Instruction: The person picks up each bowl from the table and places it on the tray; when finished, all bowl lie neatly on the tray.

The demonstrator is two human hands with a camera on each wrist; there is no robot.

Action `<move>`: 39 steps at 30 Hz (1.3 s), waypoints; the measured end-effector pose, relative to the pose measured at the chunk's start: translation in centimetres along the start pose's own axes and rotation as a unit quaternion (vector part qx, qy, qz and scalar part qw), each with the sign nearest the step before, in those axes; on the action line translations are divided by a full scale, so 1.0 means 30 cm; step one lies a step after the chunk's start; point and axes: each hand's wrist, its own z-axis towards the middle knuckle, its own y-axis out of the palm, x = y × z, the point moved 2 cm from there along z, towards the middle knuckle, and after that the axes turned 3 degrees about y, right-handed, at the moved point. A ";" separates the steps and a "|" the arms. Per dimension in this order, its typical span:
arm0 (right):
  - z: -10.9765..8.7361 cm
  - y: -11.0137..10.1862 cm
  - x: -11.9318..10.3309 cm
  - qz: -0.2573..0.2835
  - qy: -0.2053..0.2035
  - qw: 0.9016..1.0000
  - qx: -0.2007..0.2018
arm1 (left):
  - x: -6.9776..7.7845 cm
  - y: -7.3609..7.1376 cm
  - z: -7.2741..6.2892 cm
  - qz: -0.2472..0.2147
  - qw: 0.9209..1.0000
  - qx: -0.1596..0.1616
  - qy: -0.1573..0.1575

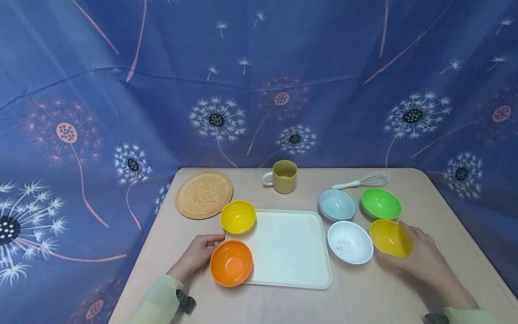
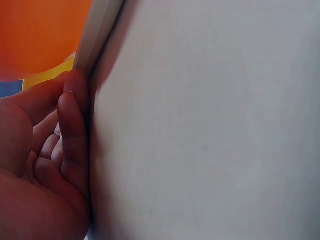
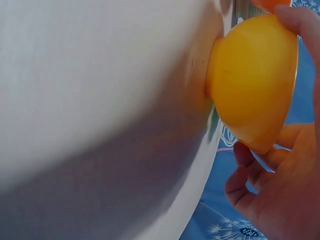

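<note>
At the left side of a white tray (image 1: 289, 249), my left hand (image 1: 198, 253) pinches the edge between a yellow bowl (image 1: 238, 217) and an orange bowl (image 1: 231, 263). Both bowls overlap the tray's left part in the head view. The left wrist view has thumb and fingertips meeting at the tray's rim (image 2: 97, 37), the other fingers bent against the cloth. My right hand (image 1: 422, 256) holds a second, deeper-yellow bowl (image 1: 390, 238) by its rim, thumb on one side and fingers on the other. That bowl (image 3: 255, 82) is upright, its base at or close to the tabletop.
Beside the right-hand bowl stand a white bowl (image 1: 350, 243), a light-blue bowl (image 1: 337, 204) and a green bowl (image 1: 381, 204). A whisk (image 1: 364, 181) lies behind them. A mustard mug (image 1: 284, 177) stands at the back, and a round pizza-like board (image 1: 204, 195) lies back left.
</note>
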 end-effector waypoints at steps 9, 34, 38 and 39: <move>0.001 -0.022 0.004 -0.001 0.010 1.000 0.005 | -0.003 -0.003 0.007 -0.013 1.000 -0.005 -0.014; 0.125 -0.084 -0.398 0.056 -0.141 0.988 0.026 | -0.019 -0.010 0.012 -0.007 1.000 -0.012 -0.004; 0.150 -0.053 -0.465 0.054 -0.151 0.987 0.012 | -0.012 -0.010 0.008 -0.010 1.000 -0.013 -0.005; 0.156 -0.044 -0.481 0.052 -0.153 0.987 0.009 | -0.010 -0.010 0.007 -0.011 1.000 -0.012 -0.006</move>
